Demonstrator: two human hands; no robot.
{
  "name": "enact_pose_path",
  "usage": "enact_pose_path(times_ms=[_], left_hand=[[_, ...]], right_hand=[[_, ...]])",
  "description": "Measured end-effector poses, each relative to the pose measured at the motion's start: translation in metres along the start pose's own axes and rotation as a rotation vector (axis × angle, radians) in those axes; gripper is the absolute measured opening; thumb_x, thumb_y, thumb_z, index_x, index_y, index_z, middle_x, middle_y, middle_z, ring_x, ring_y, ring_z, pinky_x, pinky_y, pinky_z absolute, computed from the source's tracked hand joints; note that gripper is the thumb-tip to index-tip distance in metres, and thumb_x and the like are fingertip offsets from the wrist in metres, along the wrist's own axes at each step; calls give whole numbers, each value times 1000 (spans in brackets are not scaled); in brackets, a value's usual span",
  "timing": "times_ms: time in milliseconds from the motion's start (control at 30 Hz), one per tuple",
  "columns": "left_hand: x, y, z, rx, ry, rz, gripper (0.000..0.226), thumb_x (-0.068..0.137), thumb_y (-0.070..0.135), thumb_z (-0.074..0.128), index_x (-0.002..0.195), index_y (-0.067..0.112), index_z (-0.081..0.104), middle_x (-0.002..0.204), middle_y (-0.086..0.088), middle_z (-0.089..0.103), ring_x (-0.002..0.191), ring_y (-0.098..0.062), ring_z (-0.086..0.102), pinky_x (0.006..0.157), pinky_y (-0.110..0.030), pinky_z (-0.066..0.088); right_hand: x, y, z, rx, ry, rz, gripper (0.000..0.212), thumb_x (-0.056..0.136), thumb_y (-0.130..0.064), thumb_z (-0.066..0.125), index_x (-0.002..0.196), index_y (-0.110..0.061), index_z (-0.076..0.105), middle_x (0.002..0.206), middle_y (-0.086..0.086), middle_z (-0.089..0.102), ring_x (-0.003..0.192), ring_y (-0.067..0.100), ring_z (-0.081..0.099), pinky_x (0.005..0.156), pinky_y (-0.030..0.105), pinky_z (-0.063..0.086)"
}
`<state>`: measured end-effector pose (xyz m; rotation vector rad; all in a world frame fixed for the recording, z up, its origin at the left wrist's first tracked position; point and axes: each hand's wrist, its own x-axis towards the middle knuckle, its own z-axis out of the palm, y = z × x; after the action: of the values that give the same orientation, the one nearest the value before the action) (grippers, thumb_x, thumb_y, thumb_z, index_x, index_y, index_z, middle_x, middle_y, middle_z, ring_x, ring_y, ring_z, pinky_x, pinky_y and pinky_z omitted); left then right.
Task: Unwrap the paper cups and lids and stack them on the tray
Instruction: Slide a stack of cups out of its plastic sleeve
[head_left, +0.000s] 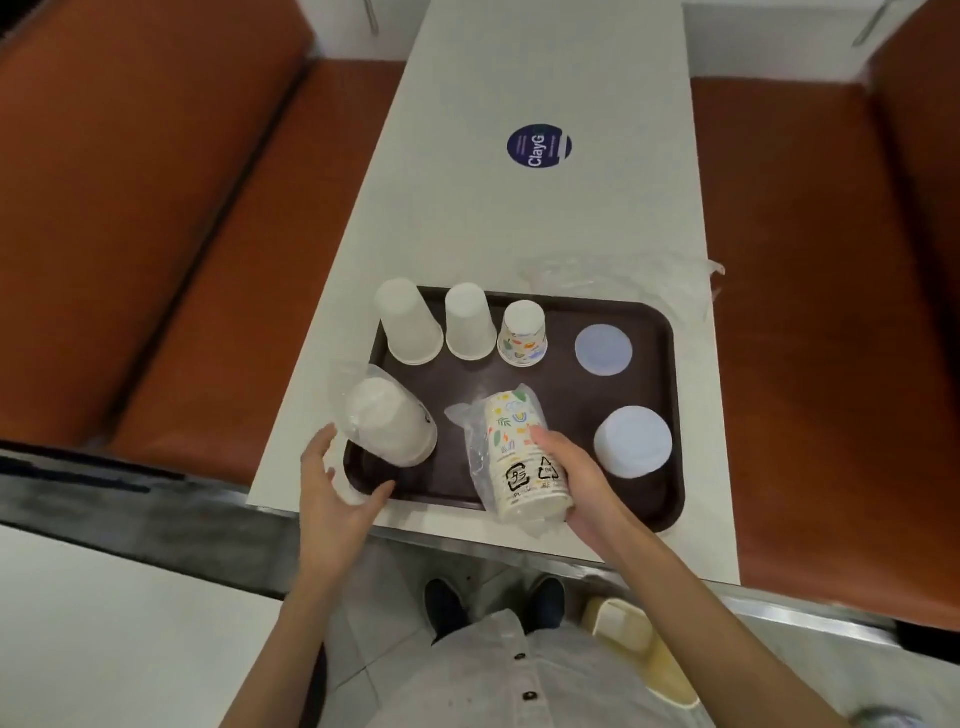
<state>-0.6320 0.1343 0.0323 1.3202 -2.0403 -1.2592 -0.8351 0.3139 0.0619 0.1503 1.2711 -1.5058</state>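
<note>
A dark brown tray (566, 374) lies on the white table. Along its far edge stand three upside-down cups: two white cups (408, 322), (469, 322) and a patterned cup (523, 333). Two stacks of translucent lids (603, 349), (632, 441) sit on the tray's right side. My right hand (576, 473) grips a plastic-wrapped stack of patterned cups (519, 457) above the tray's near edge. A wrapped stack of white cups (387, 421) stands at the tray's near left corner. My left hand (337, 488) is open just below it, fingers spread around its base.
Crumpled clear plastic wrap (644, 283) lies on the table beyond the tray's far right corner. A round blue sticker (539, 146) marks the tabletop further back. Orange-brown bench seats (208, 260), (810, 312) flank the narrow table on both sides.
</note>
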Motion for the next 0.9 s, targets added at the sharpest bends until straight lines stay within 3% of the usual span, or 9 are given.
enact_pose_path(times_ms=[67, 133, 233, 367, 467, 533, 667, 767, 900], left_hand=[[-24, -4, -9, -54, 40, -24, 46, 82, 5, 77, 112, 32, 57, 113, 16, 62, 106, -10, 60, 93, -28, 51], [-44, 1, -8, -144, -84, -70, 26, 87, 2, 70, 90, 26, 64, 91, 4, 70, 88, -26, 66, 78, -28, 54], [-58, 37, 12, -367, -406, -179, 4, 95, 19, 64, 94, 19, 69, 90, -13, 73, 79, -31, 68, 66, -33, 55], [-43, 100, 56, -524, -594, -286, 56, 79, 54, 68, 124, 22, 57, 114, -1, 73, 101, -20, 72, 69, -33, 59], [-24, 130, 77, -618, -642, -321, 55, 83, 41, 74, 130, 19, 56, 121, -6, 72, 112, -25, 68, 91, -50, 57], [-13, 139, 83, -639, -658, -324, 52, 83, 35, 75, 129, 17, 58, 121, -9, 71, 112, -28, 68, 96, -54, 53], [2, 148, 88, -832, -702, -402, 54, 83, 36, 71, 132, 19, 57, 127, -8, 68, 117, -26, 65, 89, -49, 56], [7, 153, 93, -963, -667, -472, 46, 87, 44, 63, 129, 26, 60, 125, -3, 70, 115, -21, 67, 81, -41, 61], [0, 156, 102, -954, -656, -571, 51, 85, 48, 60, 130, 24, 60, 123, -7, 71, 107, -23, 71, 69, -35, 60]], right_hand=[[-1, -2, 0, -37, -9, -3, 68, 72, -47, 76, 125, -9, 56, 111, 14, 73, 100, 29, 71, 90, 43, 54], [-2, -5, -2, -52, -17, -13, 70, 69, -50, 75, 123, -9, 58, 113, 15, 72, 102, 30, 70, 91, 44, 54], [-8, -7, -4, -63, -41, -58, 54, 73, -47, 73, 113, -12, 64, 106, 12, 74, 96, 26, 72, 77, 35, 57], [-19, -19, -4, -170, 9, -155, 47, 81, -52, 64, 104, -11, 69, 102, 17, 73, 92, 27, 71, 78, 35, 56], [-27, -41, -3, -408, 71, -222, 66, 79, -69, 55, 106, -10, 64, 107, 19, 69, 95, 25, 71, 82, 33, 56], [-34, -52, -6, -459, 56, -228, 63, 81, -68, 51, 115, -17, 60, 117, 11, 65, 103, 19, 69, 85, 29, 55], [-57, -68, -19, -470, 122, -458, 37, 98, -45, 48, 127, -27, 62, 129, -7, 56, 111, 4, 61, 85, 22, 53], [-75, -69, -33, -507, 345, -772, 13, 95, -15, 61, 100, -18, 73, 110, -1, 63, 97, 17, 62, 76, 29, 52], [-80, -59, -23, -758, 329, -796, 17, 83, -28, 74, 100, -25, 75, 96, -7, 61, 86, 11, 58, 68, 11, 42]])
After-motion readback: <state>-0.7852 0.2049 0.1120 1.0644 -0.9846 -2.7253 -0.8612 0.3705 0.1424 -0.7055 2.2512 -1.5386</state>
